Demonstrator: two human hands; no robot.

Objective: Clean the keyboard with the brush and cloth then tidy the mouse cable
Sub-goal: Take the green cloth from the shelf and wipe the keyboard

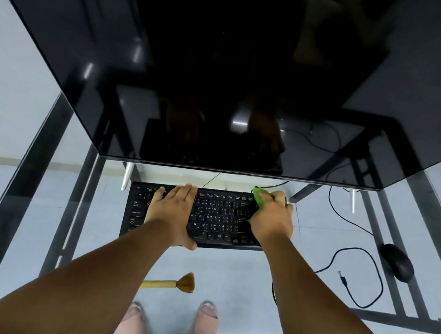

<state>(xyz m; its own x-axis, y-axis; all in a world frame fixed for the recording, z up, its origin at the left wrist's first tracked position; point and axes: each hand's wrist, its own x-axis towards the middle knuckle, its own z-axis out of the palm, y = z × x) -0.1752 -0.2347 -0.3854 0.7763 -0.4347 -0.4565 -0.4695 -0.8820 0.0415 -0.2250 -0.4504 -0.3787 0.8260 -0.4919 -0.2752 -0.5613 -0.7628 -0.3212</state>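
With the brush (169,283) set aside, the right hand (273,219) grips the cloth (259,197) on the keyboard (215,214), left hand (172,211) flat with fingers together, and the cable (354,276) lies untidied.

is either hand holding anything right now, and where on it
The right hand grips the green cloth, bunched under its fingers at the keyboard's far right end. The left hand holds nothing; it rests flat on the keys.

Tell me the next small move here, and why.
Probably drag the cloth leftward along the top key row. The right hand grips it at the keyboard's far right corner, the left hand lies flat steadying the board, and the brush already lies aside.
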